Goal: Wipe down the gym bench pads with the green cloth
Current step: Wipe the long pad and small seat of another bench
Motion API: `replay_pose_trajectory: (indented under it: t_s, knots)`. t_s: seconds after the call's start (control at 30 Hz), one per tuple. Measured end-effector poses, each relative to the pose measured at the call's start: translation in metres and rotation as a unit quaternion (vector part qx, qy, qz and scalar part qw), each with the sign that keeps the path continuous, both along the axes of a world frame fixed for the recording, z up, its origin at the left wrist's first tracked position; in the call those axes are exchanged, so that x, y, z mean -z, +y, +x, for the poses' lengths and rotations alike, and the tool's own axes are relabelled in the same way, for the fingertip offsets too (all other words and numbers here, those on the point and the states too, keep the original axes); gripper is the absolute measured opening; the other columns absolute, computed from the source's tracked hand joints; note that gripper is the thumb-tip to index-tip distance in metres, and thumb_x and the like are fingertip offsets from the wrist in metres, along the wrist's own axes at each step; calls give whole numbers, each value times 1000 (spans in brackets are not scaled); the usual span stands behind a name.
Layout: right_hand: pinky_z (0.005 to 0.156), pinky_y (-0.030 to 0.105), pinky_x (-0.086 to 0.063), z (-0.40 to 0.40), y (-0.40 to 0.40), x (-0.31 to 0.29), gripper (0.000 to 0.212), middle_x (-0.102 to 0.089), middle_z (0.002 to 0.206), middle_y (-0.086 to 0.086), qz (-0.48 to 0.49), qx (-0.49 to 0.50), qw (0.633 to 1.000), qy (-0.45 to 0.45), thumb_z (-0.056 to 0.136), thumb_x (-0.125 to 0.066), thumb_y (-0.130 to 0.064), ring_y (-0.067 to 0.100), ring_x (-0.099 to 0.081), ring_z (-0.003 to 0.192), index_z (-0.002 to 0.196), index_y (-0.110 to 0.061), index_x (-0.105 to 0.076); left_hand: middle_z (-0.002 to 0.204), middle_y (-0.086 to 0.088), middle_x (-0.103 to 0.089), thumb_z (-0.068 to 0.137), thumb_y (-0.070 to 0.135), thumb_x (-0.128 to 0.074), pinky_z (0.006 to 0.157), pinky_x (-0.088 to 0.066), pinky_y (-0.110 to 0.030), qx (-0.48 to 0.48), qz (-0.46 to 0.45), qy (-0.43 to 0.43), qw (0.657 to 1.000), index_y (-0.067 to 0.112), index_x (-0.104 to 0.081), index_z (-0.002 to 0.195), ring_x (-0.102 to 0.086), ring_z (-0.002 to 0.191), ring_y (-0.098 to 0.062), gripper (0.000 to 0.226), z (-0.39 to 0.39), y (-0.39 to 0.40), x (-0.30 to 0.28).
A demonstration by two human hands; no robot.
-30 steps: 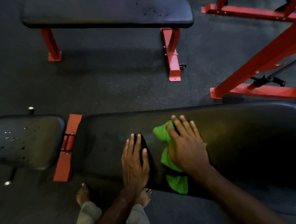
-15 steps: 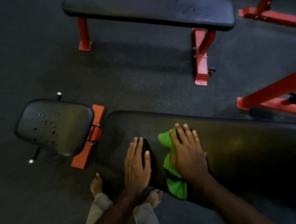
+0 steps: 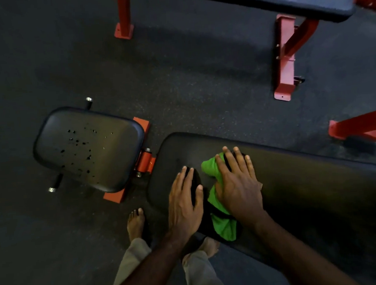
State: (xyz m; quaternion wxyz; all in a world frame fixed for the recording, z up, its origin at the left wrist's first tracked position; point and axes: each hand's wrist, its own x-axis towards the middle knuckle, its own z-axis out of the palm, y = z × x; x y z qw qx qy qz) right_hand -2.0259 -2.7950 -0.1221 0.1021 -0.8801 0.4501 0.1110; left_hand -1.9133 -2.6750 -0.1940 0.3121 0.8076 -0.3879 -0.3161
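A long black bench pad (image 3: 306, 179) runs from the centre to the right edge. The green cloth (image 3: 219, 206) lies crumpled on its left end, hanging over the near edge. My right hand (image 3: 238, 183) presses flat on the cloth with straight, spread fingers. Just left of it, my left hand (image 3: 185, 199) rests flat on the bare pad, fingers straight, holding nothing. A smaller black seat pad (image 3: 88, 148), speckled with droplets, sits to the left past a red hinge bracket (image 3: 145, 161).
A second black flat bench (image 3: 284, 0) on red legs (image 3: 285, 57) stands across the dark rubber floor at the top. A red frame base (image 3: 362, 125) lies at the right edge. My bare feet (image 3: 136, 222) stand by the bench's near edge.
The view has swung left and down, so the benches sit further right in frame. Both hands stay flat on the pad in the same pose, close to its left end.
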Motion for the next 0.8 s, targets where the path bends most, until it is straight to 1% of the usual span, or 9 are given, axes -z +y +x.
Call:
replay_pose_trajectory:
  t_s: [0.1, 0.17, 0.27, 0.37, 0.5, 0.57, 0.67, 0.73, 0.8]
  knots:
    - [128, 53, -12, 48, 0, 19, 66, -24, 169, 15, -17, 56, 998, -22, 95, -58, -30, 37, -13, 159, 156, -13, -40, 165, 4, -36, 105, 49, -32, 125, -26, -39, -34, -5, 20, 999, 20, -42, 157, -27, 154, -11, 60, 21, -2, 9]
    - [128, 53, -10, 77, 4, 36, 63, -23, 170, 16, -9, 53, 998, -27, 98, -53, -31, 37, -11, 159, 157, -12, -38, 163, 3, -41, 106, 46, -32, 124, -29, -37, -51, -6, 42, 998, 19, -43, 156, -32, 152, -10, 58, 38, 2, 17]
    - [129, 52, -8, 100, 8, 53, 66, -20, 171, 15, 4, 30, 999, -23, 99, -55, -34, 35, -9, 160, 158, -13, -36, 160, 5, -44, 107, 42, -36, 120, -30, -27, -47, -5, 83, 995, 20, -42, 156, -37, 148, -6, 55, 63, 7, 24]
    - [130, 51, -9, 113, 13, 61, 71, -18, 171, 14, 15, -3, 1000, -19, 98, -58, -38, 34, -9, 160, 159, -11, -35, 159, 5, -44, 106, 42, -36, 119, -28, -20, -30, -4, 85, 996, 19, -42, 156, -36, 146, -2, 55, 79, 10, 28]
    - [129, 49, -5, 134, 25, 72, 73, -19, 171, 15, 31, -50, 998, 1, 100, -54, -45, 35, -11, 159, 160, -10, -34, 161, 2, -41, 108, 27, -45, 108, -15, 2, -32, 37, 110, 993, 18, -39, 157, -31, 140, 5, 51, 103, 8, 32]
    - [128, 48, -5, 138, 33, 75, 70, -22, 170, 16, 40, -60, 997, 5, 101, -53, -45, 35, -13, 159, 159, -10, -36, 161, 5, -40, 108, 23, -48, 108, -19, -1, -16, 54, 131, 990, 19, -37, 158, -31, 140, 5, 52, 116, 11, 33]
    - [129, 47, -10, 137, 49, 81, 63, -30, 167, 17, 47, -85, 995, 6, 101, -57, -39, 35, -21, 157, 155, -10, -44, 153, 6, -50, 107, 27, -49, 110, -34, -20, -11, 73, 152, 986, 21, -45, 152, -45, 139, -5, 46, 135, 19, 33]
    - [126, 46, -12, 134, 64, 86, 67, -38, 163, 15, 58, -92, 994, -7, 91, -72, -34, 34, -28, 155, 150, -11, -51, 136, 3, -60, 107, 30, -48, 106, -41, -24, -13, 89, 141, 986, 18, -57, 137, -55, 126, -10, 33, 149, 29, 35]
    - [125, 46, -15, 134, 80, 89, 73, -45, 160, 13, 76, -77, 994, -21, 78, -80, -27, 30, -30, 153, 146, -13, -56, 129, 3, -62, 107, 35, -45, 107, -43, -30, -8, 85, 115, 990, 18, -63, 126, -55, 120, -9, 31, 164, 41, 36]
